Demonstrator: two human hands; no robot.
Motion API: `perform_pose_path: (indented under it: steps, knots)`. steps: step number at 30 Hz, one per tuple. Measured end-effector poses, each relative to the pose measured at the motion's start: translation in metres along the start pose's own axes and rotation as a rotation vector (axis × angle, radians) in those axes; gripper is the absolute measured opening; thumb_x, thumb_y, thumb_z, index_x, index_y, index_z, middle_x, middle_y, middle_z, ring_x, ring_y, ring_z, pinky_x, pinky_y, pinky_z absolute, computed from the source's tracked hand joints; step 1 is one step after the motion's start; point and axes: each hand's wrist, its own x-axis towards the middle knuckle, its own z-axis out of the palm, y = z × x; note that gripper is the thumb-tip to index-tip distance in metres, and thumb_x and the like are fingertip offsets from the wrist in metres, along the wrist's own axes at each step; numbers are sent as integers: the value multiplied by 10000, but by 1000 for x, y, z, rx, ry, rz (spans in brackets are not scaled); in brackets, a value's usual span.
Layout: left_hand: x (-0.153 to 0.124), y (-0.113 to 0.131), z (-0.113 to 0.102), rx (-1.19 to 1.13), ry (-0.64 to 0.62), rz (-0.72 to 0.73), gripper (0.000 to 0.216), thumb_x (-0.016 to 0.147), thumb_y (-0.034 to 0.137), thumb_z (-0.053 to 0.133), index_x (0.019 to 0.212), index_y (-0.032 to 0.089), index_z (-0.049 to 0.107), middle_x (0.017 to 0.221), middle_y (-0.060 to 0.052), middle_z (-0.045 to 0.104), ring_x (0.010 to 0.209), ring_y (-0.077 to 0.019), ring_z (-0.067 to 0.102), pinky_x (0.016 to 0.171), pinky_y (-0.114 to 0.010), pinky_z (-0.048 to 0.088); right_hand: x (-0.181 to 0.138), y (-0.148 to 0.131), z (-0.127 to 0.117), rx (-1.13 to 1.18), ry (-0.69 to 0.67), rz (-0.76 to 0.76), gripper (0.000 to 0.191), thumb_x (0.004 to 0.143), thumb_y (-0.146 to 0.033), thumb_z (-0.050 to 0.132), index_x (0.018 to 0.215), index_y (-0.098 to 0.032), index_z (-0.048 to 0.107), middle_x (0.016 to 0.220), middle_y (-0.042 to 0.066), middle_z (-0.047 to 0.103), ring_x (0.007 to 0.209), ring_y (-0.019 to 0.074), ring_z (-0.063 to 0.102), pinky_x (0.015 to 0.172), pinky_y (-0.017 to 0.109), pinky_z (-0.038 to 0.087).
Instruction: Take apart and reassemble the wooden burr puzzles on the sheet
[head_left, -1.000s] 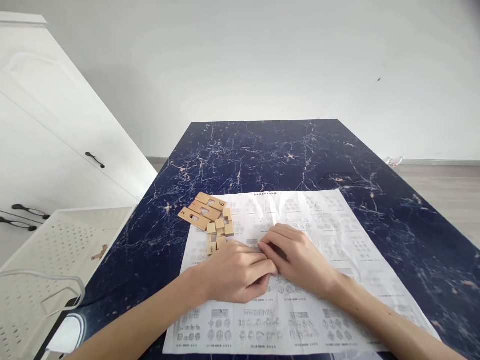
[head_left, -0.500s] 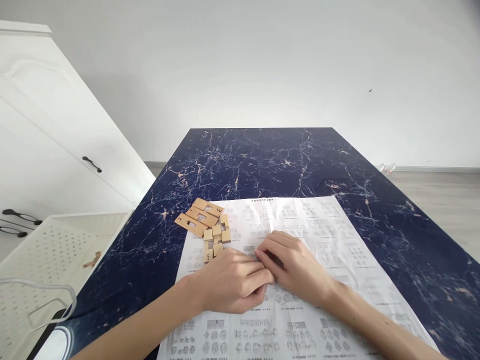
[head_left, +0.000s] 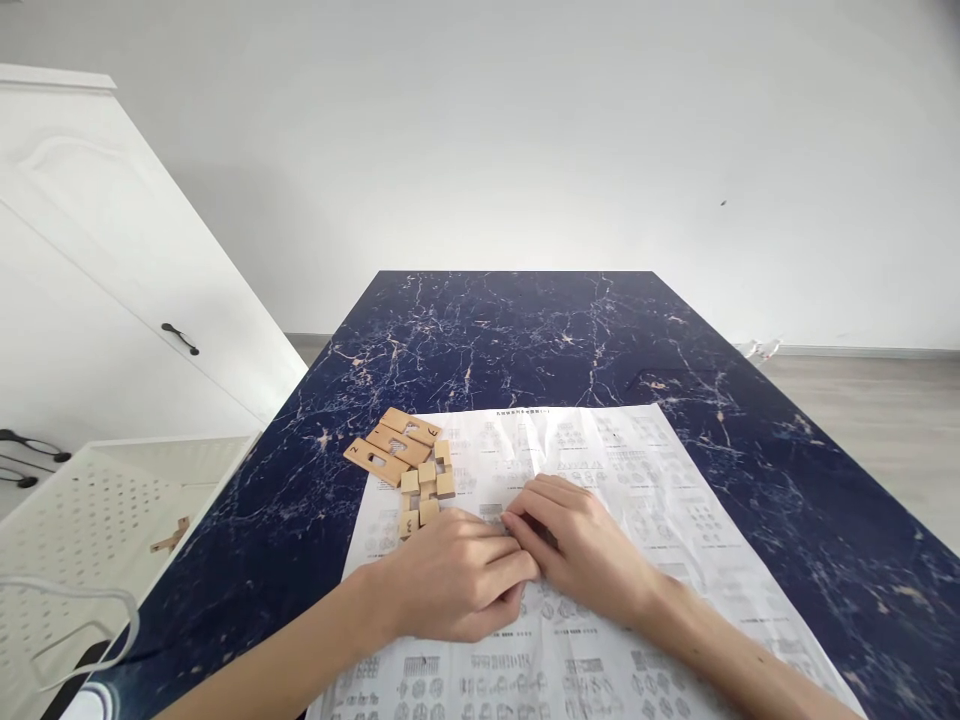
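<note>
My left hand [head_left: 465,578] and my right hand [head_left: 576,540] rest on a creased printed sheet [head_left: 480,455], with fingertips meeting. Both have curled, closed fingers; whatever may be between them is hidden. Just beyond the left hand lie notched pale wooden puzzle pieces [head_left: 427,478], partly covered by that hand. Touching or very near them are three flat slotted wooden plates [head_left: 390,445], marked with numerals and laid side by side at a slant. Rows of small diagrams fill the sheet.
The dark blue marble-patterned table [head_left: 517,330] runs toward a pale wall. At left stand a white cabinet [head_left: 127,270] and a perforated white basket [head_left: 82,510], with a small wooden piece [head_left: 172,535] inside. A white cable [head_left: 82,590] loops near the table's left edge.
The camera view has shifted slightly, so the table and sheet sit a little lower and further left. Both hands remain together in nearly the same pose beside the wooden pieces.
</note>
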Motion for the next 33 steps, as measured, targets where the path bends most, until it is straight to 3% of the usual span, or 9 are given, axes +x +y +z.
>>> perform_pose_path:
  steps: [13, 25, 33]
  knots:
    - [1, 0, -2, 14, 21, -4, 183, 969, 110, 537, 839, 184, 643, 658, 18, 641, 561, -155, 555, 508, -334, 389, 0, 1, 3, -4, 7, -7, 313, 1103, -204, 518, 803, -212, 605, 772, 15, 670, 724, 175, 606, 678, 326, 454]
    - [2, -1, -1, 30, 110, 17, 195, 918, 85, 523, 789, 201, 613, 591, 36, 600, 496, -141, 519, 465, -328, 361, -1, 0, 2, -10, -2, 0, 316, 1105, -211, 521, 800, -215, 602, 754, 6, 670, 694, 164, 614, 664, 308, 459]
    - [4, 2, -7, 61, 186, 18, 166, 894, 80, 522, 853, 204, 625, 577, 56, 588, 484, -135, 549, 476, -305, 403, 0, 0, 1, 5, 11, -16, 306, 1102, -212, 519, 820, -209, 639, 753, 16, 692, 686, 165, 631, 650, 307, 472]
